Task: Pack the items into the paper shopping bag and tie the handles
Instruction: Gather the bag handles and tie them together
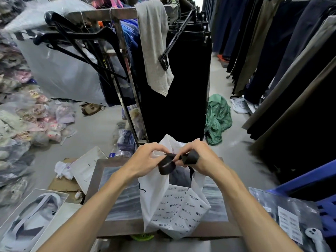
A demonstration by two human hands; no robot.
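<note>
A white paper shopping bag point(174, 210) printed with small black logos stands on a glass-topped table point(120, 202) in front of me. A dark grey item point(180, 176) shows inside its open top. Two black ribbon handles point(168, 165) cross above the opening. My left hand point(145, 159) pinches one ribbon loop at the bag's upper left. My right hand point(198, 157) grips the other ribbon, which wraps over its fingers. Both hands meet at the crossing point.
A metal clothes rack point(127, 73) with dark trousers, a grey cloth point(154, 44) and black hangers stands just behind the table. Bagged goods pile up at the left. A green garment point(217, 119) lies on the floor. Hanging trousers line the right side; a blue crate point(320, 190) sits at right.
</note>
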